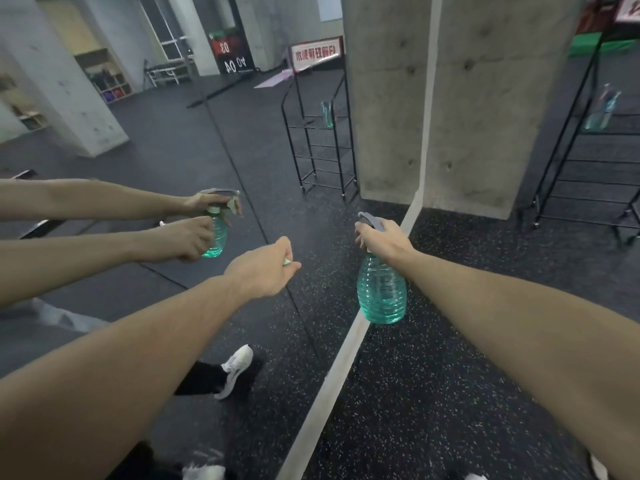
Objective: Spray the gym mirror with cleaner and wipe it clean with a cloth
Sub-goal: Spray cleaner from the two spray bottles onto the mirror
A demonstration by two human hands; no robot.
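The green spray bottle (381, 289) is held right of centre by the right hand (384, 239), whose grip is closed round the bottle's neck and grey trigger head. The left hand (265, 271), at centre, is curled, with something small and pale green pinched at its fingertips. The mirror (173, 133) fills the left of the frame. A black wire rack (588, 168) stands at the right edge on the speckled floor (450, 375).
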